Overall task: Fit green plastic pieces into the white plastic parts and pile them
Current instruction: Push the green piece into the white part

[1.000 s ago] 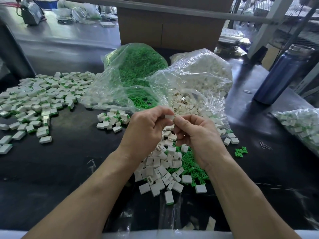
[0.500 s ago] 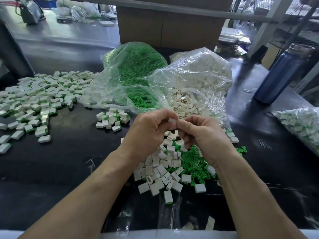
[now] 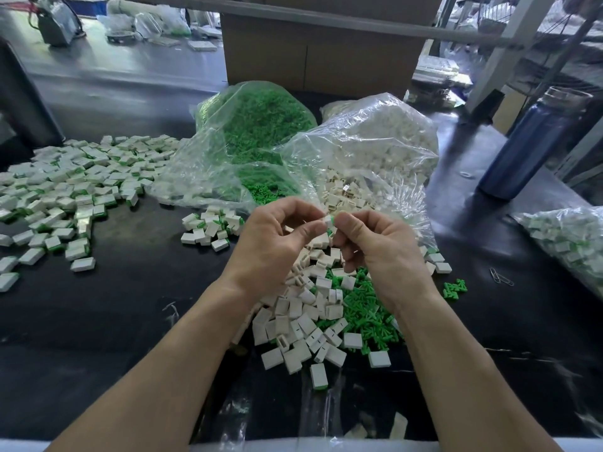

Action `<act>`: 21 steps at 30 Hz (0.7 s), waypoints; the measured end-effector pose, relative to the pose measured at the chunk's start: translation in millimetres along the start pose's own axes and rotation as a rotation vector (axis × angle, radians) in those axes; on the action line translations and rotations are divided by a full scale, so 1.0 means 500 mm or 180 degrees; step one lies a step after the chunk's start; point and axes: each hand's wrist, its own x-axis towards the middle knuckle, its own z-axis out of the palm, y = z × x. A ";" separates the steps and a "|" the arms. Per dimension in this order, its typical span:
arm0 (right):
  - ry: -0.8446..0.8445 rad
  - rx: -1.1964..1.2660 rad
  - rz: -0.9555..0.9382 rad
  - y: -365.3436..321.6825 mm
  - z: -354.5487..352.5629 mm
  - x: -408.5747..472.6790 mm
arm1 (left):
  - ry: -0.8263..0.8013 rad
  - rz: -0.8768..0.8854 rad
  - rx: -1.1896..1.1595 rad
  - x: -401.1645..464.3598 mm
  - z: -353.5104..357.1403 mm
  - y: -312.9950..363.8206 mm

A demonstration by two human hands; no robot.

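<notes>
Your left hand [image 3: 277, 243] and your right hand [image 3: 375, 246] meet above the middle of the black table [image 3: 114, 314]. Both pinch one small white part [image 3: 327, 220] with a green piece [image 3: 332, 218] showing at its end. Under your hands lies a heap of loose white parts [image 3: 303, 318] and green pieces [image 3: 365, 308]. The done pile [image 3: 65, 190] spreads toward the table's left edge. Two clear bags sit farther back, one green [image 3: 257, 125], one white [image 3: 375, 141].

Glossy black worktable [image 3: 98, 321]; cardboard box [image 3: 313, 50] behind; metal shelving [image 3: 509, 37]
</notes>
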 end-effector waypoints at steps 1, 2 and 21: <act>-0.0029 0.0077 0.0047 0.000 0.003 -0.001 | 0.0021 0.0043 -0.0064 0.000 0.001 0.002; -0.0080 0.0150 0.0098 0.000 0.008 -0.002 | 0.0051 0.0088 -0.0141 -0.001 0.003 0.003; -0.0236 0.0325 0.0241 0.007 0.055 -0.017 | -0.0032 0.0326 0.0110 -0.013 0.029 0.026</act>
